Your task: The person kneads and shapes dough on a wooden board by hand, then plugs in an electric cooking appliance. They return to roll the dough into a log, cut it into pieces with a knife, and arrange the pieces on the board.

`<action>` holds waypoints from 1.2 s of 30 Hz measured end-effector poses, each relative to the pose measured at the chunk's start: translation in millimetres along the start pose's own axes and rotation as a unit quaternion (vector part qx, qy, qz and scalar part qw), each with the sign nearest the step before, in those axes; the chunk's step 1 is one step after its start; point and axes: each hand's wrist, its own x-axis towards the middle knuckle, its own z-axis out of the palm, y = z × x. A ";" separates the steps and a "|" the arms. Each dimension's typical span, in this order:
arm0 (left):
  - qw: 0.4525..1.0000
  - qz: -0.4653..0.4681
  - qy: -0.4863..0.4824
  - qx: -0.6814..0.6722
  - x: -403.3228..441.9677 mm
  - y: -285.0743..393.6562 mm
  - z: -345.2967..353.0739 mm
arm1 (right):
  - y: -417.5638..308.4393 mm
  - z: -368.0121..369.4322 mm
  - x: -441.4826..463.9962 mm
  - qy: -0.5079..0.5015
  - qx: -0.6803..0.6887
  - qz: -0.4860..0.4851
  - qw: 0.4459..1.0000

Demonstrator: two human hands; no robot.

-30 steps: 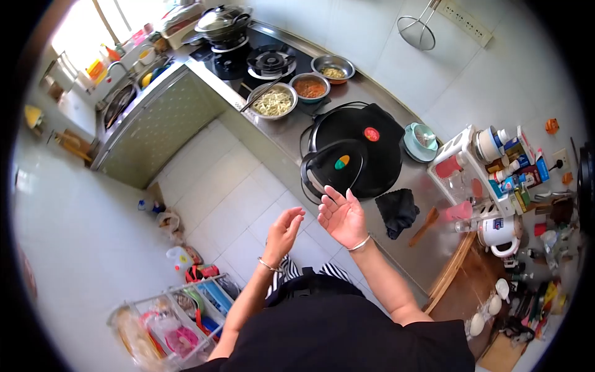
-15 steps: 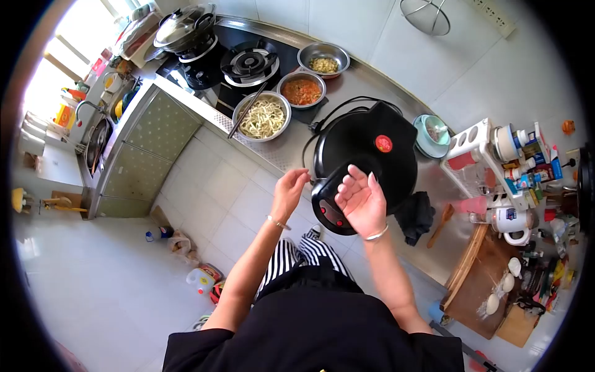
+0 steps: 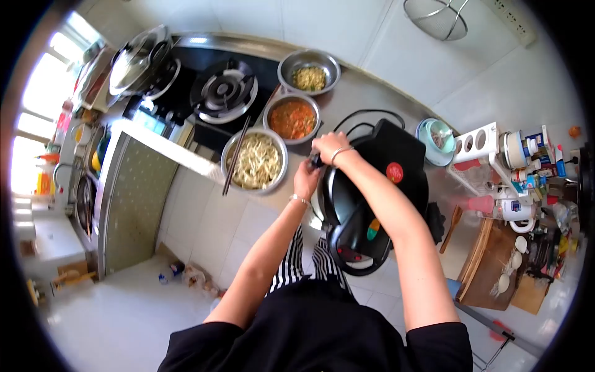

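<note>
A black electric baking pan point(image 3: 409, 198) with a round red sticker stands on the steel counter, its handle and red lights toward me. At its left edge, my left hand point(image 3: 305, 181) is closed on a small black plug point(image 3: 316, 160). My right hand point(image 3: 330, 147) reaches across the pan, fingers closed at the same plug and partly hiding it. A black cord point(image 3: 372, 112) loops behind the pan. Close by on the left are a bowl of noodles point(image 3: 257, 162) with chopsticks point(image 3: 235, 158) across it and a bowl of red sauce point(image 3: 293, 121).
A third steel bowl point(image 3: 308, 73) with chopped yellowish food sits behind. Left of the bowls is a gas stove point(image 3: 223, 93) with a lidded pot point(image 3: 139, 65). On the right are stacked bowls point(image 3: 437, 139), a white rack point(image 3: 477, 149), a wooden spatula point(image 3: 451, 229) and a board with dough point(image 3: 489, 266).
Both hands, apart and empty over the pan's front before, have moved forward and come together on the plug at its left side. The camera view has shifted.
</note>
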 end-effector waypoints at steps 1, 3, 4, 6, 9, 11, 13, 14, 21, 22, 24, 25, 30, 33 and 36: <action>1.000 0.010 -0.009 -0.017 10.5 -20.8 8.8 | 1.6 3.1 14.8 -0.061 0.020 0.010 0.998; 0.997 0.033 -0.036 -0.051 21.3 -27.4 16.5 | 7.1 2.5 31.0 -0.142 0.022 0.007 0.990; 0.995 0.039 -0.056 -0.067 16.3 -16.4 14.5 | 10.4 6.8 40.7 -0.176 0.017 0.031 0.984; 0.997 0.034 -0.052 -0.037 9.4 2.9 11.9 | 20.3 13.2 42.2 -0.184 0.022 0.037 0.982; 0.997 0.047 -0.049 -0.035 -2.7 31.6 9.8 | 38.7 3.9 29.5 -0.149 0.050 0.006 0.988; 0.995 0.068 -0.054 -0.057 -12.4 62.6 7.4 | 50.9 -21.9 12.5 -0.125 0.053 0.004 0.991; 0.985 0.168 -0.027 -0.036 -8.2 83.4 6.6 | 66.0 -42.7 -6.9 -0.050 0.178 -0.004 0.983; 0.975 0.220 -0.003 -0.011 -8.9 107.3 1.9 | 85.4 -32.6 -4.1 0.025 0.235 -0.065 0.969; 0.895 0.397 -0.042 -0.200 2.3 269.4 24.0 | 113.0 -119.2 -78.4 0.405 0.486 -0.048 0.773; 0.881 0.387 -0.081 -0.262 6.0 289.3 35.2 | 111.3 -141.1 -97.9 0.419 0.583 -0.067 0.693; 0.889 0.391 -0.096 -0.219 4.2 337.4 49.6 | 129.6 -166.3 -121.3 0.457 0.634 -0.100 0.615; 0.872 0.421 -0.098 -0.230 9.1 356.6 64.4 | 138.1 -181.2 -138.2 0.472 0.633 -0.098 0.606; 0.850 0.346 -0.247 -0.311 -8.4 467.1 105.9 | 191.0 -249.0 -180.2 0.551 0.626 -0.063 0.547; 0.839 0.396 -0.228 -0.296 18.7 513.3 146.0 | 224.2 -286.1 -181.9 0.585 0.621 -0.051 0.520; 0.840 0.361 -0.232 -0.332 36.6 542.1 166.3 | 247.5 -310.0 -166.9 0.591 0.620 -0.030 0.515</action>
